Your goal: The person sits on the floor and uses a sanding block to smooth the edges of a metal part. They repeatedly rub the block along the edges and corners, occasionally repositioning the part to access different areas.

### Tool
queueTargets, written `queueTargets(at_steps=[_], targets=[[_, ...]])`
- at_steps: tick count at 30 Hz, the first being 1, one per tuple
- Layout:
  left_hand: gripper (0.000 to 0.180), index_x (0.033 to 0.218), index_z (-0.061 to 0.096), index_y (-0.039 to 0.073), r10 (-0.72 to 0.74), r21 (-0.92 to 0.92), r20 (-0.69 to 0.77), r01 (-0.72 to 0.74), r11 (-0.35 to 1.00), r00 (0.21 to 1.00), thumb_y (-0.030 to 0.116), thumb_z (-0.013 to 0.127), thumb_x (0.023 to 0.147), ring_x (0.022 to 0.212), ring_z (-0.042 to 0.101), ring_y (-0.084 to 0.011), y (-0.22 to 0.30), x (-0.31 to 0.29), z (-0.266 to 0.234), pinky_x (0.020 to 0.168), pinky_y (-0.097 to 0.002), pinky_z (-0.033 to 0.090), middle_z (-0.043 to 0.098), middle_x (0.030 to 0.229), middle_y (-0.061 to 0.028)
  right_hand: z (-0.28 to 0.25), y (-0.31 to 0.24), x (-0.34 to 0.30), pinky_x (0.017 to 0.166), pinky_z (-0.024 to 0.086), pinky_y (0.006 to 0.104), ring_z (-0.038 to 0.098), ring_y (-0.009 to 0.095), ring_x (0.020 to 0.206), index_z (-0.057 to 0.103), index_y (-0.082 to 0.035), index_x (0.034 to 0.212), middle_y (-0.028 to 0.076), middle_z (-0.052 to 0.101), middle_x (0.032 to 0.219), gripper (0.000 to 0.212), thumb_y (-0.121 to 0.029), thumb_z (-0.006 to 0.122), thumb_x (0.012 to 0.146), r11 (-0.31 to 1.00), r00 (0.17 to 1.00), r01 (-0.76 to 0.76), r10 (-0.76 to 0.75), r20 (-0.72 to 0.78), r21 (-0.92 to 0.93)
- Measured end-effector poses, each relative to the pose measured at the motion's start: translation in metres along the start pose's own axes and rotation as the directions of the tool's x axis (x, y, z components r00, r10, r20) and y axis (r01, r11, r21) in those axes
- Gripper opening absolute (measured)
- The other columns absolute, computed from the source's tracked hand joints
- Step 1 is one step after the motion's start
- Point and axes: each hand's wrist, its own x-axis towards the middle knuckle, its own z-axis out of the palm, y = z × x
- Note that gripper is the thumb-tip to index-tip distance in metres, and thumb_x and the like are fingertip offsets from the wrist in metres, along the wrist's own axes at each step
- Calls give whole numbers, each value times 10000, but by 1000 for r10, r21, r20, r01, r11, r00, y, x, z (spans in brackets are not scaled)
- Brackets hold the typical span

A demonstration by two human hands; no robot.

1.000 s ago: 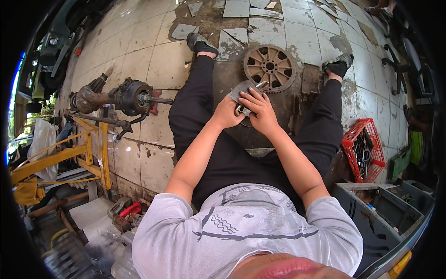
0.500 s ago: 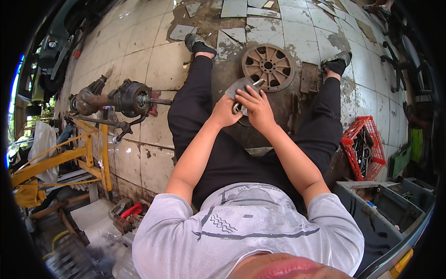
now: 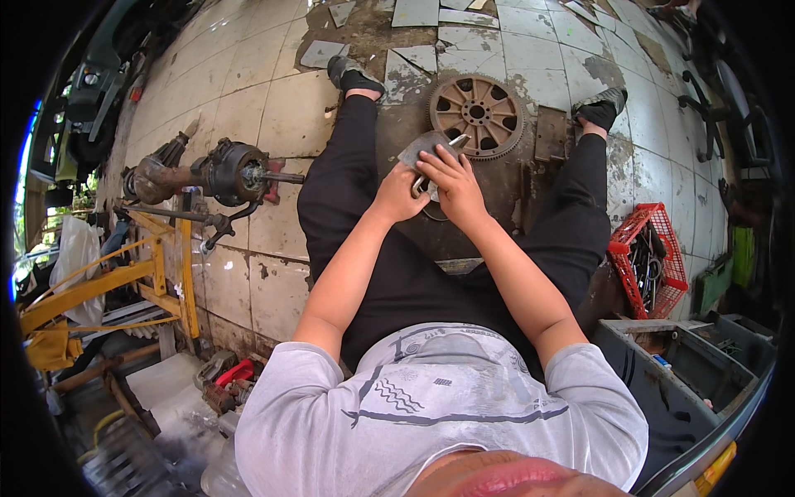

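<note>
Between my spread legs, my left hand [image 3: 397,195] is closed around a metal tool with a rounded, looped end [image 3: 420,186]. Its narrow bright tip [image 3: 460,140] pokes out beyond the fingers of my right hand [image 3: 456,187]. A grey sheet [image 3: 423,149], perhaps sandpaper, covers part of the tool, and my right fingers press together over it. How far the sheet wraps around is hidden. Just beyond my hands a rusty toothed flywheel [image 3: 498,126] lies flat on the floor.
At left, an axle assembly [image 3: 237,175] sits by a yellow metal frame [image 3: 159,263]. A red crate [image 3: 682,286] of tools stands right, behind a grey metal toolbox [image 3: 642,381]. Broken tiles [image 3: 415,12] lie at the far side. A rusty plate [image 3: 551,132] lies beside the flywheel.
Both hands have shifted very slightly with the tool and sheet. The tool's bright tip has moved a little among my right fingers. The whole view has tilted slightly.
</note>
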Motion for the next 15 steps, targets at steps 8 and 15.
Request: queueTargets(at_steps=[8,15], targets=[[516,1290,712,46,51,41,12,-52,998,999,151,784,790,1213,686,-452,-4,1,-2,1035,-501,570,737,1257,-207,-7,-8,-1,1260,350,656,475,306,1598,725,-214,1466,3,646,1603,615,100,621,948,999,997,49,-50,57,18],[419,1188,728,58,91,26,-109,-88,996,990,190,807,798,1142,700,-434,11,-1,1,948,-508,601,754,1139,-184,-11,-24,-16,1234,370,673,505,293,1573,743,-224,1431,-9,663,1575,546,35,650,960,996,993,88,-90,82,25]])
